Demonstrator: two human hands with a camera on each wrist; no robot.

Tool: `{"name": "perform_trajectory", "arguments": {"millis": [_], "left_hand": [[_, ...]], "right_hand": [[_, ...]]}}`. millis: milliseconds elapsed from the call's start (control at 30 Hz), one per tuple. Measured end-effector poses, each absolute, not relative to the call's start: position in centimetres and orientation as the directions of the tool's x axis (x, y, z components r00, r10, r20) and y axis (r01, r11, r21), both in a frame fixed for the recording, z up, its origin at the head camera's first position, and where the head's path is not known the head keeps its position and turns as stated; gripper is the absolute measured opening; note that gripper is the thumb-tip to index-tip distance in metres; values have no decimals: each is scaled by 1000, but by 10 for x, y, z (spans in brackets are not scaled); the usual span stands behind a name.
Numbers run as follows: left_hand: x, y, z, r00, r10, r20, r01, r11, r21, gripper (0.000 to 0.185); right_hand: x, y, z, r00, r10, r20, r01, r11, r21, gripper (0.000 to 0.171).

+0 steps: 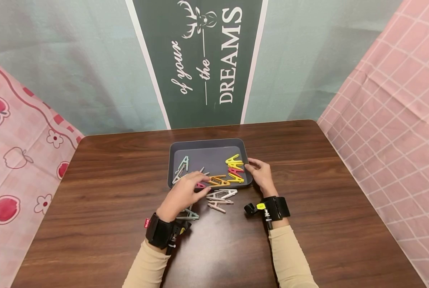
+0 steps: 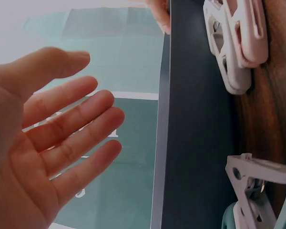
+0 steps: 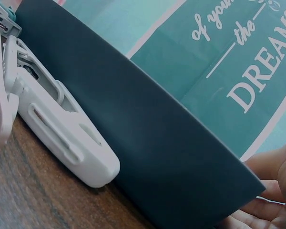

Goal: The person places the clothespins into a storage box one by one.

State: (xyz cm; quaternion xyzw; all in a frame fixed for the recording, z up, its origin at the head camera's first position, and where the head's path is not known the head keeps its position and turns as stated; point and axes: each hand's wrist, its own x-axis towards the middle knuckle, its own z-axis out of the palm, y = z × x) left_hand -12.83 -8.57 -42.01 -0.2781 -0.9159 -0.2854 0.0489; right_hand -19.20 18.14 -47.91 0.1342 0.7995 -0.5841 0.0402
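A dark grey tray (image 1: 207, 143) holds several clothespins: yellow ones (image 1: 233, 164), a red one (image 1: 236, 170), orange ones (image 1: 219, 181) and pale ones (image 1: 181, 166) on the left side. My left hand (image 1: 184, 191) is above the tray's front left edge, fingers spread and nothing in the palm, as the left wrist view shows. A magenta clothespin (image 1: 201, 185) is partly hidden by its fingers. At the tray's right side my right hand (image 1: 262, 176) grips the rim, its thumb at the top edge and other fingers against the outer wall.
White clothespins (image 1: 222, 194) and a pale pink one (image 1: 219, 205) lie on the brown wooden table (image 1: 121, 176) just in front of the tray. A mint clothespin (image 1: 188, 215) lies beside my left wrist. Patterned cloths hang around the table's back and sides.
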Motion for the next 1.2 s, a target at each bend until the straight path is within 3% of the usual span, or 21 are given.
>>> {"name": "perform_trajectory", "arguments": {"millis": [267,467,867,1200], "left_hand": [[-122,-76,-423,-753,584,303,658,677,330,22],[-115,-66,-423,-728,642,242,686,678,265,22],[-111,-49,-437,-752,658,45,652,732,198,15],[-111,-50,-441,-775,631,37,623,751,218,9]], "right_hand": [[-192,182,-479,-960,167,-223,263,283,-922,41],[-192,181,-478,-959,165,-231,270,274,-923,40],[-192,181,-478,-960,171,-222,261,262,-929,40],[-192,180,-479,-960,176,-220,261,262,-929,40]]}}
